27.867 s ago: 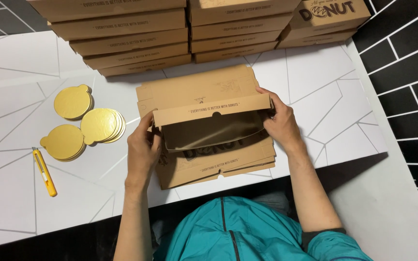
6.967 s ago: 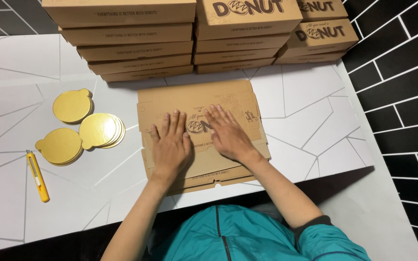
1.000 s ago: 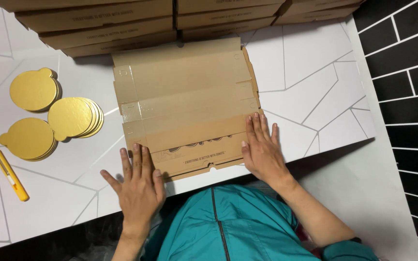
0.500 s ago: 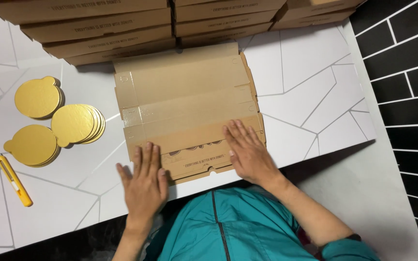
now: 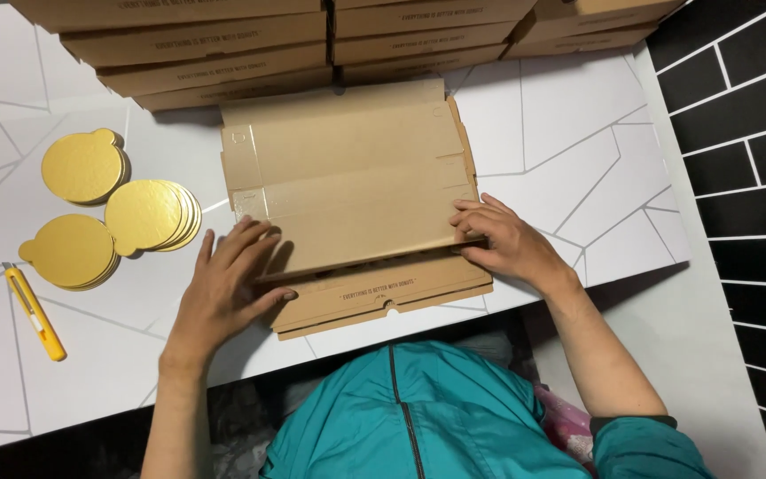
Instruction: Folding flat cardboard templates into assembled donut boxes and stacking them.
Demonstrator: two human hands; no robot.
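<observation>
Both hands, left hand (image 5: 223,288) and right hand (image 5: 507,244), lie open, fingers lifting the brown flat box (image 5: 352,191) flap at the counter (image 5: 569,151) front edge; nothing gripped.

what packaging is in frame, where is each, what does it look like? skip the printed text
Flat box blank: table centre, brown cardboard, creased rectangle, left hand and right hand at its near flap.
Flat blanks beneath: same brown card, dark print on the front edge.
Stacked boxes: back of table, low closed brown boxes in columns, dark print along the sides.
No screens or signs.
</observation>
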